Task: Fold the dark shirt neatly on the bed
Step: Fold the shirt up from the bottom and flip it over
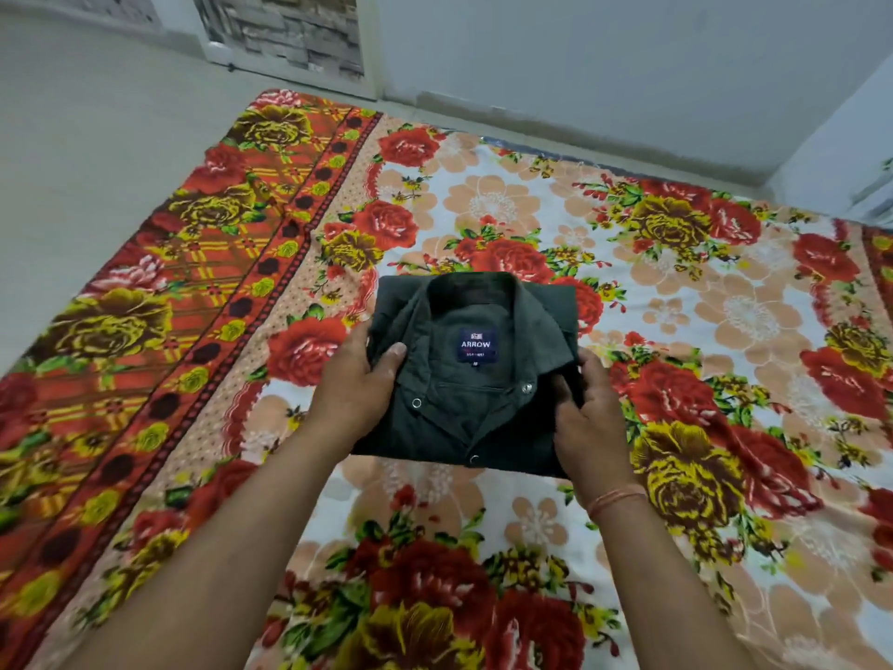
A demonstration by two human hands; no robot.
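Note:
The dark shirt [476, 379] is a compact folded square, collar facing up, with a blue neck label and metal snap buttons showing. It sits over the middle of the bed [531, 210], which is covered by a floral sheet. My left hand [355, 391] grips the shirt's left edge, thumb on top and fingers hidden beneath. My right hand [587, 418] grips the right edge the same way, thumb over the fabric. A thread band circles my right wrist. Whether the shirt rests on the sheet or is slightly lifted is unclear.
The floral sheet spreads wide around the shirt, with a red patterned border [232, 292] on the left. Pale floor [96, 152] lies beyond the left edge. White walls [628, 65] and a stone-patterned panel [295, 31] stand at the back.

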